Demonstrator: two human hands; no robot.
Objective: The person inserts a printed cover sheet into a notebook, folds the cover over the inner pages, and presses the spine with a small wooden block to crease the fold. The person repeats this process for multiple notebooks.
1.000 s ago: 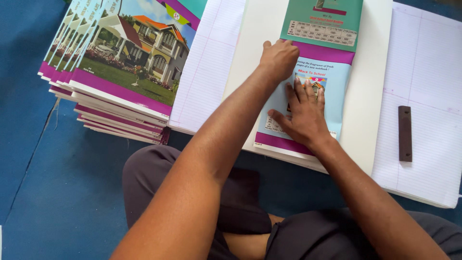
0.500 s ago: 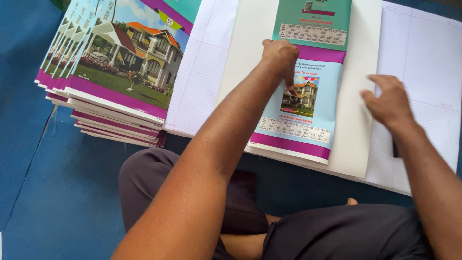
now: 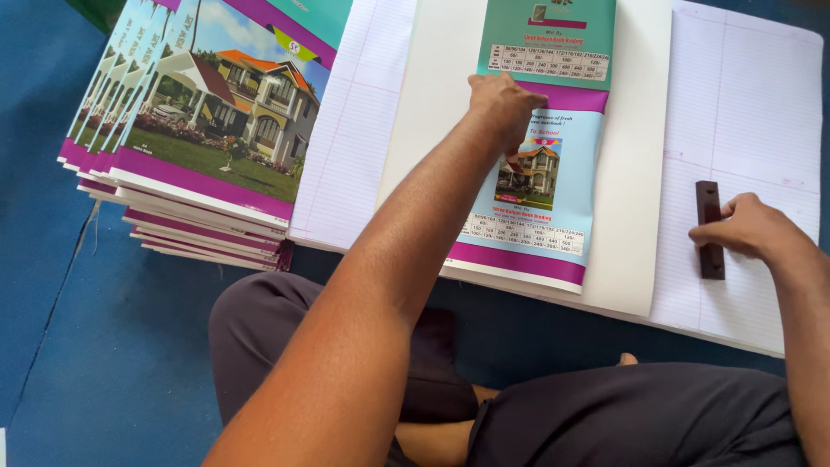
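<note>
The left hand (image 3: 504, 105) presses fingers-down on the cover (image 3: 540, 186), which lies flat on a white sheet (image 3: 635, 173) in the middle, over ruled paper (image 3: 743, 130). The right hand (image 3: 750, 229), fingers curled, grips a dark bar (image 3: 710, 227) on the ruled paper at right. A stack of notebooks (image 3: 203, 138) sits far left.

A blue floor mat (image 3: 95, 346) covers the whole floor, left and near, lit by soft, even daylight, with a dark green patch (image 3: 97, 12) at far left.
</note>
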